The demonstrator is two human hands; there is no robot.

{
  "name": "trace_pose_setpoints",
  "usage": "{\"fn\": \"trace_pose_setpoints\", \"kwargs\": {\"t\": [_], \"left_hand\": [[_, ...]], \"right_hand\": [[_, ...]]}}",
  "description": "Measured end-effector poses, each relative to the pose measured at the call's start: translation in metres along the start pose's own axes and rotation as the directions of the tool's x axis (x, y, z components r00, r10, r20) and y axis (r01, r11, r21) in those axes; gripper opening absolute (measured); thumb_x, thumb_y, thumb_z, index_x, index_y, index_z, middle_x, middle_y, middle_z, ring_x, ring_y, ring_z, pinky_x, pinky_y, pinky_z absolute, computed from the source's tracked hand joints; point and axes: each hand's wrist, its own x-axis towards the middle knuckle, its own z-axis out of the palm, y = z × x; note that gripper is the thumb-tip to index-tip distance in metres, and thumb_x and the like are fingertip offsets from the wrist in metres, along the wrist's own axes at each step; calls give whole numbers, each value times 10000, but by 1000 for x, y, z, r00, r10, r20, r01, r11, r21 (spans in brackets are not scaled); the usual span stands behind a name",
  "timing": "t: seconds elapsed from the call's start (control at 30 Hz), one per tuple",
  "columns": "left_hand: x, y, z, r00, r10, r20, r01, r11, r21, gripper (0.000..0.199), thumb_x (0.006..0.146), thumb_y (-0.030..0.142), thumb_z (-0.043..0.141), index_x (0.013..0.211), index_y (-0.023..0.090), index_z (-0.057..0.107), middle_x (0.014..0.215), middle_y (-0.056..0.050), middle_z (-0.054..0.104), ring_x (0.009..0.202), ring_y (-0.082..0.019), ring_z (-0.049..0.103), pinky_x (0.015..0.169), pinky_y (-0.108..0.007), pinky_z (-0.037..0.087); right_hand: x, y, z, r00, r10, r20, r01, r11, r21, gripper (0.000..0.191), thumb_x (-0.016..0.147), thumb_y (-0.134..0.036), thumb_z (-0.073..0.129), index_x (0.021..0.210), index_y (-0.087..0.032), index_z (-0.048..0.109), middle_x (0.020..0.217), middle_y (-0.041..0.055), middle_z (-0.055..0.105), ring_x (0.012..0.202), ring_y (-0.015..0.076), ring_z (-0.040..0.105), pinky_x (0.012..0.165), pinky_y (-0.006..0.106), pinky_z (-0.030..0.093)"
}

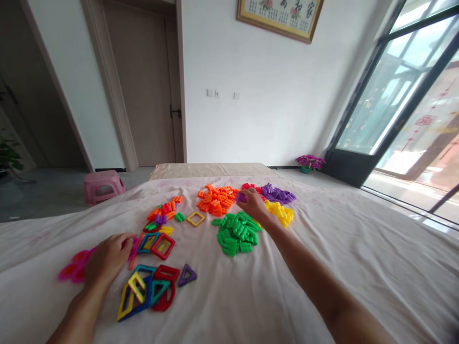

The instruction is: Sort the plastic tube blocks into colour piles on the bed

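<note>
My right hand [253,204] pinches a purple block [241,197] above the table, between the orange blocks [216,199] and the red blocks [247,186]. Below it lies a heap of green blocks [238,231]. Yellow blocks [281,213] and purple blocks [278,194] are piled to its right. At the left, my left hand [109,258] is slightly blurred, its fingers curled against a pink piece [134,249]. More round pink pieces [77,265] show beside its back edge. Frame-shaped tiles [163,246] lie right of this hand, with a mixed block pile [163,212] beyond them.
A wrinkled pale cloth [287,286] covers the table. More overlapping frame tiles [145,291], a purple triangle [187,275] and a yellow square frame [195,219] lie on it. Beyond are a pink stool [103,186], a door [143,86] and a flowerpot [306,169].
</note>
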Motion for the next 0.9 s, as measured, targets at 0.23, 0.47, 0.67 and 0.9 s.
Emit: {"fn": "trace_pose_setpoints", "kwargs": {"t": [0.23, 0.47, 0.67, 0.9], "left_hand": [[1, 1, 0, 1000, -13, 28, 14, 1000, -20, 405, 910, 372, 390, 1087, 234, 728, 1173, -77, 714, 1060, -271, 644, 878, -357, 472], [1, 1, 1, 1000, -1, -13, 1, 1000, -5, 391, 903, 359, 401, 1065, 233, 734, 1154, -64, 725, 1045, -249, 649, 862, -322, 467], [0, 4, -1, 1000, -2, -11, 2, 1000, 21, 409, 915, 357, 367, 1071, 249, 729, 1161, -41, 724, 1069, -222, 644, 861, -294, 459], [0, 4, -1, 1000, 13, -26, -12, 999, 31, 399, 917, 338, 373, 1075, 250, 728, 1148, -36, 731, 1073, -208, 638, 883, -273, 440]], "right_hand": [[18, 109, -37, 899, 398, -184, -425, 894, -141, 493, 794, -234, 657, 1278, -144, 632, 1189, 164, 606, 994, 235, 626, 875, 302, 461], [15, 75, -18, 950, 247, -192, -252, 968, -2, 426, 807, -99, 525, 1197, -154, 689, 1179, 121, 655, 1038, 205, 631, 941, 297, 458], [4, -43, 28, 979, -195, 61, 180, 965, 192, 339, 846, -105, 518, 1096, -200, 726, 1143, 71, 693, 1054, 187, 631, 940, 294, 474], [-10, -149, 94, 838, -457, 297, 387, 883, 268, 496, 848, -82, 504, 1302, -253, 608, 1316, 57, 624, 1160, 200, 605, 954, 303, 485]]}}
